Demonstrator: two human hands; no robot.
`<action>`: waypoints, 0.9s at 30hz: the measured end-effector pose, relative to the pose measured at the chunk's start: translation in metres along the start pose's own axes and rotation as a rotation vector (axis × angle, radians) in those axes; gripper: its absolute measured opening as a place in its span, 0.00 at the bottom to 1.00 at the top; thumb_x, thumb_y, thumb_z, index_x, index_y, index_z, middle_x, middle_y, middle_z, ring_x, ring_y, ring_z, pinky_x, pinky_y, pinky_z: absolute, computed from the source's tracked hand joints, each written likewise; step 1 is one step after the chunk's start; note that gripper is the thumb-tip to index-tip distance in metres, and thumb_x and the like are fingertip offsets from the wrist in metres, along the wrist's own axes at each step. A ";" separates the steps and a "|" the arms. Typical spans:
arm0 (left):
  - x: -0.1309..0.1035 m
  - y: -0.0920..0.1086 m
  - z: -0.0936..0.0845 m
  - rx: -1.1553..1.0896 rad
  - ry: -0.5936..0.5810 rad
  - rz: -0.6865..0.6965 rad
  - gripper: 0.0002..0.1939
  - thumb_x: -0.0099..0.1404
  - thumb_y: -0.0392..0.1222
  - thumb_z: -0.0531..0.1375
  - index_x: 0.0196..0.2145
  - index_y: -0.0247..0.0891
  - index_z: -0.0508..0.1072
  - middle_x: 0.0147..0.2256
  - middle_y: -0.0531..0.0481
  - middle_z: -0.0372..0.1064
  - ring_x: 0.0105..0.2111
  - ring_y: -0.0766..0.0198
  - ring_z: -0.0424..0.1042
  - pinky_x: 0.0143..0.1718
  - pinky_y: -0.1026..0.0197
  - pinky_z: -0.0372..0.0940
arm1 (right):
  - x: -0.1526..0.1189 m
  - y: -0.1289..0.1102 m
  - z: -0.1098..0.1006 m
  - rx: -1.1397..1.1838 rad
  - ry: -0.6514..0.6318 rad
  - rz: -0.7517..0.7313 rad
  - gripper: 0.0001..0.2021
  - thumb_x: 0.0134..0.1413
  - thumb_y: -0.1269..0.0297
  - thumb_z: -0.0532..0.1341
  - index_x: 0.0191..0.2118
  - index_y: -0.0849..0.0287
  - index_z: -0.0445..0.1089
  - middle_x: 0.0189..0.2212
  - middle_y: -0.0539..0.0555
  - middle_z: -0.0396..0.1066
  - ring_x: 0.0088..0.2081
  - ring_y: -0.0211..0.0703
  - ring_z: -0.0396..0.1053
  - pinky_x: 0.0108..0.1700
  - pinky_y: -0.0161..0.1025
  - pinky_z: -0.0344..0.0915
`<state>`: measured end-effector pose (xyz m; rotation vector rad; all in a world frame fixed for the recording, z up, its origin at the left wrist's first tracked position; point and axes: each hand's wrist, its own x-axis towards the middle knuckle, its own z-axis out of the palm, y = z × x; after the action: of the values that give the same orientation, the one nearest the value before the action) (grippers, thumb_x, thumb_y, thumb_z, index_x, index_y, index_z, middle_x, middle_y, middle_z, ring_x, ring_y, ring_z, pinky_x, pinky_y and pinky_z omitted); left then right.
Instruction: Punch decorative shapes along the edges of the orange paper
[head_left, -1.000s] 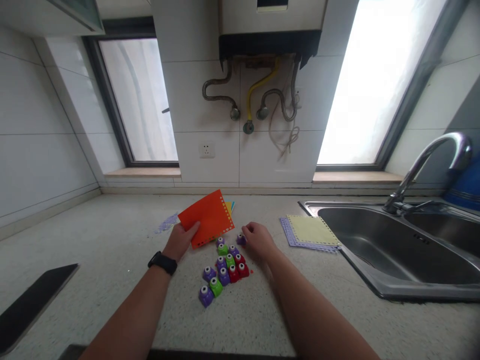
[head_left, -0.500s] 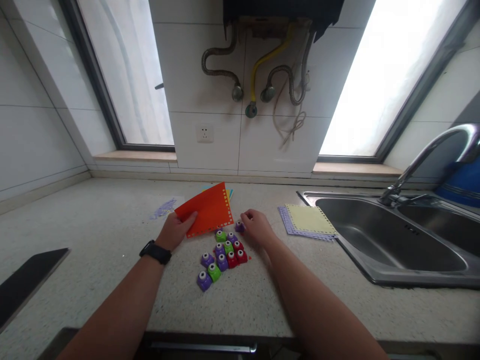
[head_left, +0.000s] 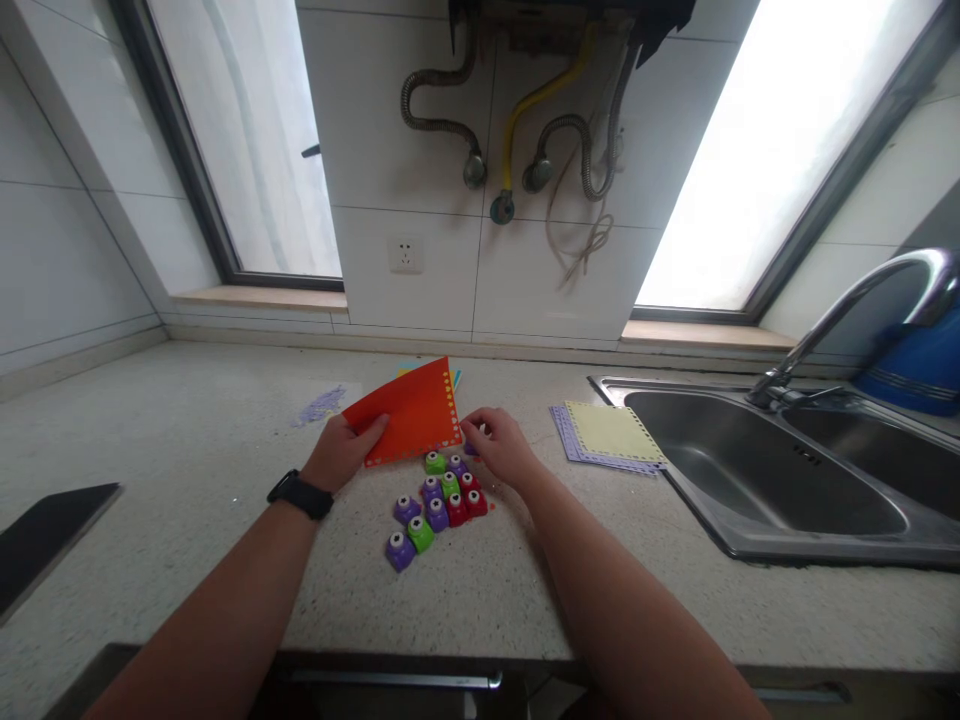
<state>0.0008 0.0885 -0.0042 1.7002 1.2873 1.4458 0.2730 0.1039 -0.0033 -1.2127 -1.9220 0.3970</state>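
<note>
Orange-red, the sheet tilted above the counter, the left hand pinching its side, thumb on the near face. Half a second earlier the right hand sat just apart from it, at a purple punch; now its curled fingertips had reached the holed right edge, bringing both hands to one sheet. Whether they gripped anything, I could not tell. Other punches lay clustered nearer.

Tilted orange sheet, two edges hole-punched

A curved silver metal faucet stands on the far rim of a double-bowl steel sink at right.
</note>
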 end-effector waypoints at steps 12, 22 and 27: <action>0.000 -0.004 -0.001 0.011 -0.020 -0.003 0.26 0.63 0.58 0.65 0.48 0.32 0.80 0.45 0.40 0.82 0.45 0.46 0.79 0.51 0.47 0.72 | 0.001 0.003 0.000 0.005 0.008 -0.044 0.08 0.62 0.66 0.62 0.34 0.58 0.78 0.33 0.55 0.79 0.37 0.46 0.71 0.40 0.40 0.63; -0.001 -0.001 -0.001 -0.007 -0.014 -0.009 0.25 0.64 0.57 0.66 0.49 0.33 0.80 0.46 0.40 0.82 0.46 0.47 0.80 0.51 0.48 0.73 | 0.000 0.003 0.001 0.019 -0.007 -0.094 0.07 0.61 0.65 0.63 0.33 0.57 0.77 0.31 0.54 0.78 0.36 0.46 0.70 0.40 0.41 0.62; -0.001 0.001 0.001 -0.032 -0.029 -0.019 0.26 0.63 0.57 0.66 0.50 0.34 0.80 0.44 0.42 0.82 0.45 0.47 0.80 0.50 0.48 0.73 | 0.000 0.004 0.002 0.058 0.017 -0.130 0.06 0.60 0.66 0.62 0.38 0.58 0.77 0.31 0.53 0.76 0.34 0.45 0.68 0.38 0.41 0.61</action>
<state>0.0019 0.0875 -0.0036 1.6775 1.2553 1.4178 0.2739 0.1059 -0.0070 -1.0444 -1.9483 0.3701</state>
